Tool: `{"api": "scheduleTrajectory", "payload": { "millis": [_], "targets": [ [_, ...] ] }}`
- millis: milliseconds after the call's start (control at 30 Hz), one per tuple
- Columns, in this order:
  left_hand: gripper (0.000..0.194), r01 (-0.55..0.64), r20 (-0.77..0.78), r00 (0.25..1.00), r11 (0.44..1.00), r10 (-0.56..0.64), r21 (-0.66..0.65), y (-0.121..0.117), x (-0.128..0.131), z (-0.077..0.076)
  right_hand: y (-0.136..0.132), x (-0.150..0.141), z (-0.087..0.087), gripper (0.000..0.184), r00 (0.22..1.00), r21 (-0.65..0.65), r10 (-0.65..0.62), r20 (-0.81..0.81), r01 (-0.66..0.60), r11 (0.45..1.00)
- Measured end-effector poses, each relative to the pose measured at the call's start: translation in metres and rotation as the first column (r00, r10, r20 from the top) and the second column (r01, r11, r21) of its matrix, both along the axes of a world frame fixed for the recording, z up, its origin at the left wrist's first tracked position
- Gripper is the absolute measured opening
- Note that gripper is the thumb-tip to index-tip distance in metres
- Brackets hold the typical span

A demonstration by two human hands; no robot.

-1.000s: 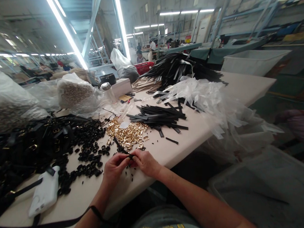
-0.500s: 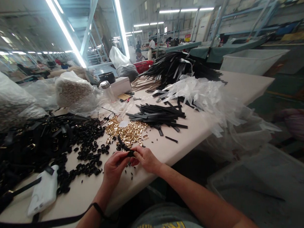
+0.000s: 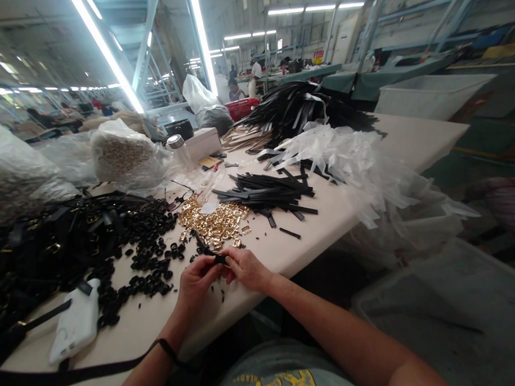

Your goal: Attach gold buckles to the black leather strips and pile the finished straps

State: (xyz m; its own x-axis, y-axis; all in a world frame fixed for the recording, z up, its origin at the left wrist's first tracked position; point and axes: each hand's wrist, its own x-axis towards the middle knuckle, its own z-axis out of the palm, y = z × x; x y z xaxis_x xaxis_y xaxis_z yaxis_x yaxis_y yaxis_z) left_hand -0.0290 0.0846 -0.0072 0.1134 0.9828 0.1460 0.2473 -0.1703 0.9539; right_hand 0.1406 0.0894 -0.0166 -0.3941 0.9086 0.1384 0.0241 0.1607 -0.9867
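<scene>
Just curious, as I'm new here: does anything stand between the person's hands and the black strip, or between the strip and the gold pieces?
Nothing visible does. The left hand and right hand both pinch the black strip, and its far end lies by the near edge of the gold pieces.

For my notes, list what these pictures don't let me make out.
Head view: pinched part of the black strip, behind fingers of the left hand and right hand.
Head view: full lettering on the shirt, cut off by the bottom edge.
Head view: print on the far red sign, too small.
</scene>
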Motion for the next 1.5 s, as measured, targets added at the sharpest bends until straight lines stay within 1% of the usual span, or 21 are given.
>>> {"api": "scheduleTrajectory", "payload": {
  "millis": [100,233,300,400,500,600,700,867,1000,1133,1233,1300,1333,1367,1433,1500],
  "targets": [
    [0.016,0.011,-0.026,1.000,1.000,-0.011,0.022,0.001,0.000,-0.002,-0.001,0.001,0.004,0.020,0.999,-0.033,0.001,-0.043,-0.002,0.999],
    [0.013,0.042,-0.102,0.994,0.993,-0.031,0.106,0.000,0.000,-0.005,-0.002,0.002,0.007,0.018,0.987,-0.080,-0.083,-0.139,0.073,0.994],
    [0.011,0.074,-0.149,0.987,0.986,-0.051,0.149,-0.001,0.000,-0.004,-0.003,0.002,0.007,0.021,0.984,-0.091,-0.102,-0.147,0.089,0.992],
    [0.013,0.094,-0.186,0.981,0.978,-0.058,0.186,-0.002,0.000,-0.002,-0.002,0.001,0.005,0.022,0.986,-0.056,-0.111,-0.121,0.105,0.993],
    [0.018,0.095,-0.175,0.982,0.981,-0.065,0.168,-0.005,-0.001,0.002,-0.002,0.001,0.004,0.022,0.984,-0.049,-0.105,-0.146,0.098,0.994],
    [0.021,0.060,-0.107,0.993,0.991,-0.047,0.118,-0.007,-0.001,0.004,-0.002,0.000,0.005,0.022,0.981,-0.061,-0.102,-0.165,0.093,0.994],
    [0.019,0.022,-0.050,0.999,0.995,-0.017,0.099,-0.008,-0.002,0.004,-0.002,0.000,0.005,0.023,0.982,-0.073,-0.092,-0.163,0.081,0.994],
    [0.013,0.014,-0.080,0.997,0.992,-0.004,0.121,-0.008,-0.001,0.006,-0.003,-0.001,0.000,0.023,0.986,-0.054,-0.080,-0.149,0.072,0.996],
    [0.012,0.019,-0.097,0.995,0.992,-0.007,0.129,-0.008,0.000,0.008,-0.001,-0.002,-0.003,0.024,0.982,-0.045,-0.106,-0.155,0.100,0.994],
    [0.013,0.010,-0.081,0.997,0.993,0.000,0.117,-0.010,0.001,0.009,0.001,-0.003,-0.004,0.017,0.972,-0.050,-0.145,-0.183,0.138,0.989],
    [0.020,-0.027,-0.027,0.999,0.998,0.029,0.056,-0.010,-0.001,0.008,0.002,-0.002,-0.002,0.015,0.952,-0.096,-0.231,-0.201,0.216,0.972],
    [0.031,-0.063,0.058,0.996,0.997,0.066,-0.038,-0.008,-0.003,0.007,0.001,-0.001,0.001,0.014,0.941,-0.140,-0.257,-0.221,0.231,0.963],
    [0.033,-0.087,0.122,0.988,0.992,0.099,-0.094,-0.006,-0.004,0.007,0.001,-0.001,0.002,0.014,0.939,-0.154,-0.255,-0.230,0.224,0.962],
    [0.032,-0.115,0.195,0.970,0.982,0.143,-0.149,-0.003,-0.005,0.007,0.000,0.000,0.004,0.014,0.939,-0.162,-0.250,-0.235,0.216,0.963],
    [0.030,-0.154,0.340,0.911,0.957,0.235,-0.247,0.001,-0.006,0.008,-0.001,0.000,0.006,0.012,0.942,-0.162,-0.236,-0.240,0.201,0.966],
    [0.037,-0.168,0.443,0.844,0.933,0.303,-0.318,0.006,-0.005,0.009,-0.002,0.000,0.007,0.011,0.946,-0.148,-0.218,-0.241,0.186,0.971]
  ]
}}
